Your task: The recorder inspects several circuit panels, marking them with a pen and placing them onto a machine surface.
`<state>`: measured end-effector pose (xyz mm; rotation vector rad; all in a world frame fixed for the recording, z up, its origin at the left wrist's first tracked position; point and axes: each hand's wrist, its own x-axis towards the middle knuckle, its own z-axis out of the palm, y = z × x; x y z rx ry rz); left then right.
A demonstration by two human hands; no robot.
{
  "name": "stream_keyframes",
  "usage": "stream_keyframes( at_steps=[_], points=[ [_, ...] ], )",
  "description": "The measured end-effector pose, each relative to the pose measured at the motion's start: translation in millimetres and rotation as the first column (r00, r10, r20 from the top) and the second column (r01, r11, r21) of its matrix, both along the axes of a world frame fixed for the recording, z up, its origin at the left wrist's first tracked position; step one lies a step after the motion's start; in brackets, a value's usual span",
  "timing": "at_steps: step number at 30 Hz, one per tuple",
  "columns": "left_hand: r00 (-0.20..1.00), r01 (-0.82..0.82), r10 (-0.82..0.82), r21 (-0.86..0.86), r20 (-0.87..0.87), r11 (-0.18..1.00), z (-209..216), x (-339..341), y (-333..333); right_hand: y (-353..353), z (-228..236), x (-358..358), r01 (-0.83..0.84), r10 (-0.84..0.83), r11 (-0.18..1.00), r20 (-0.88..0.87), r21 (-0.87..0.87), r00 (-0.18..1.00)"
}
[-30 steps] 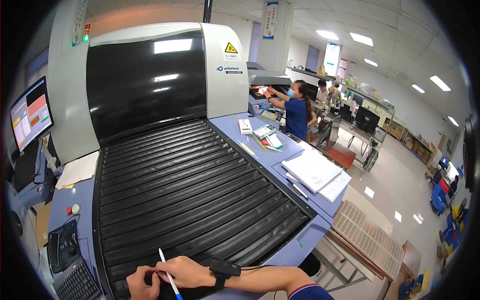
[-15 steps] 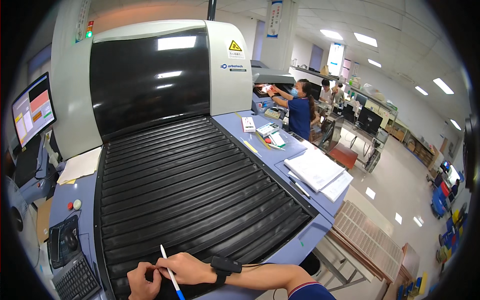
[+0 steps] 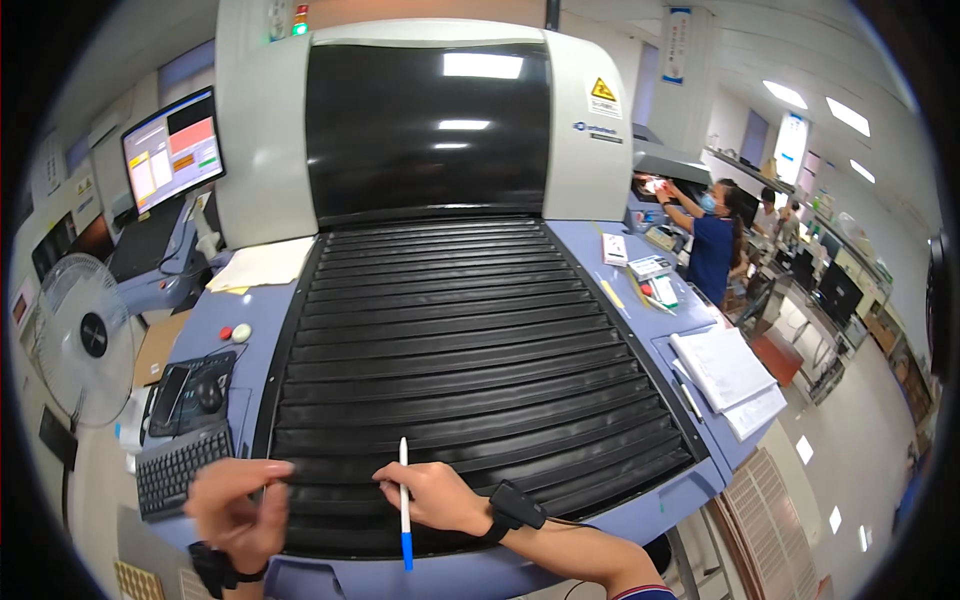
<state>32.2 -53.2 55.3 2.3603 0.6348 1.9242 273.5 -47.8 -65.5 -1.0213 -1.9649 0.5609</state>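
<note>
My right hand point(image 3: 437, 496) is closed on a slim white pen point(image 3: 404, 486) with a blue end, held nearly upright over the near part of a black ribbed machine bed point(image 3: 470, 350). My left hand point(image 3: 240, 510) is raised at the bed's near left corner, beside a black keyboard point(image 3: 183, 468). Its thumb and fingers are apart, slightly blurred, and nothing shows between them. Each wrist wears a black strapped device.
Behind the bed rises a white machine with a dark window point(image 3: 430, 130). A monitor point(image 3: 175, 150), fan point(image 3: 92, 335) and mouse point(image 3: 210, 393) stand left. Papers point(image 3: 725, 365), a pen point(image 3: 691, 402) and small boxes point(image 3: 614, 248) lie right. A masked co-worker point(image 3: 712, 235) works farther back.
The view has swung left, bringing the fan and whole keyboard into sight. My hands, together before, have parted; the left has opened and moved toward the keyboard. The right still holds the pen.
</note>
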Motion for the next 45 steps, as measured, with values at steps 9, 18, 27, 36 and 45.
stream_keyframes(
  at_steps=[9,18,27,36,45],
  points=[
    [0.997,-0.072,0.074,0.567,0.019,0.820,104,-41,-28,14,25,1,0.058,-0.056,0.998,-0.040,0.034,0.998],
    [0.992,-0.057,0.108,0.520,-0.070,0.852,90,-52,-52,7,19,-5,0.083,-0.079,0.992,-0.039,0.095,0.996],
    [0.987,-0.037,0.103,0.458,-0.121,0.888,75,-59,-40,1,28,-2,0.036,-0.038,0.997,0.037,0.069,0.999],
    [0.985,0.076,-0.020,0.323,-0.171,0.943,68,-60,-12,16,23,-10,0.042,-0.041,0.988,-0.009,0.152,0.999],
    [0.749,0.606,-0.496,0.151,-0.438,0.781,66,14,-12,7,15,3,0.019,-0.023,0.994,0.039,0.109,0.999]
  ],
)
